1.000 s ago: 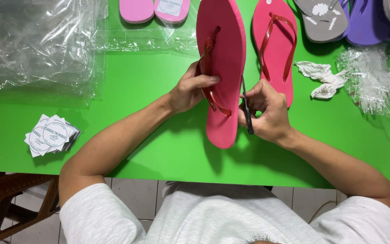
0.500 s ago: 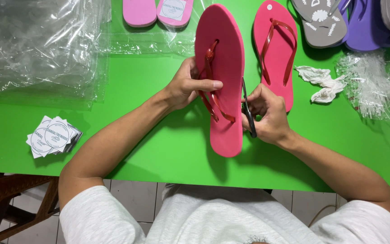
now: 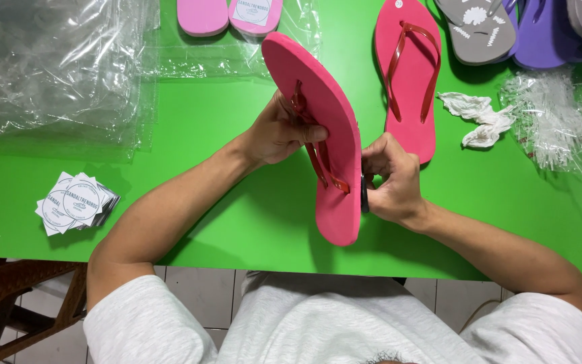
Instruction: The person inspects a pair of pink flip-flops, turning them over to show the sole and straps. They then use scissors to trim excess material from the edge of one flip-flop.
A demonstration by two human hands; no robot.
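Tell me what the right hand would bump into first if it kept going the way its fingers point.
The right hand points leftward at the tilted pink foam flip-flop, whose edge its fingers already touch. Beyond that sits the left hand, though depth there is hard to judge.

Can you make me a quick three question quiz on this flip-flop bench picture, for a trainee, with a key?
1. True or false: the left hand grips the tilted pink flip-flop.
2. Where does the matching pink flip-flop lie? A flat on the green table; B on the floor.
3. Fill in: the stack of square labels sits at the table's ____ side.

Key: 1 true; 2 A; 3 left. The right hand holds a dark tool.
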